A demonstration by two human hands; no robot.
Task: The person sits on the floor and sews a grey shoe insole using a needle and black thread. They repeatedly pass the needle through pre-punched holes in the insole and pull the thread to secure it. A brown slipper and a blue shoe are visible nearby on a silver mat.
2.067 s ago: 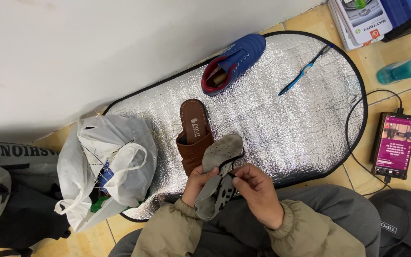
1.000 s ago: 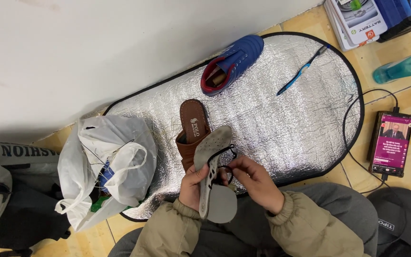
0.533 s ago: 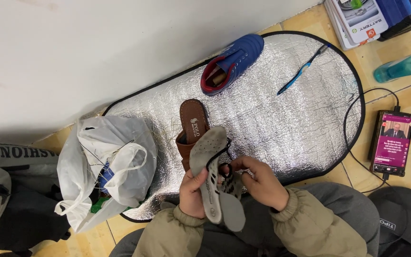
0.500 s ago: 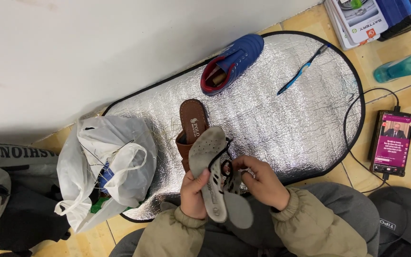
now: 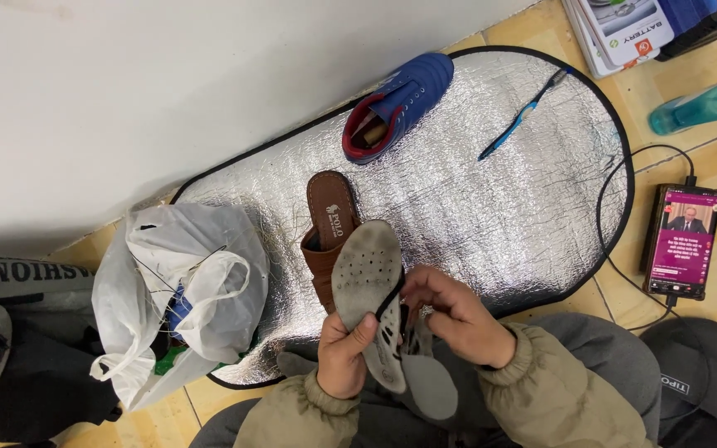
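A worn grey insole (image 5: 367, 286) is gripped in the left hand (image 5: 343, 358), thumb pressed on its face, and it is held up just above the lap. The right hand (image 5: 458, 319) is closed around the dark shoe (image 5: 412, 365) beside it, fingers curled at the shoe's opening. The insole is seen outside the shoe, only its lower end sitting against the rim, so whatever is being done with it is judged to be midway, not finished. Just beyond the hands a brown sandal (image 5: 328, 228) is laid on the silver foil mat (image 5: 499, 199), with a blue shoe (image 5: 398, 106) and a blue toothbrush (image 5: 523, 114) farther off. A white plastic bag (image 5: 180, 290) is slumped near the left elbow; a phone (image 5: 682, 242) is propped well apart. Nothing is placed between the hands.
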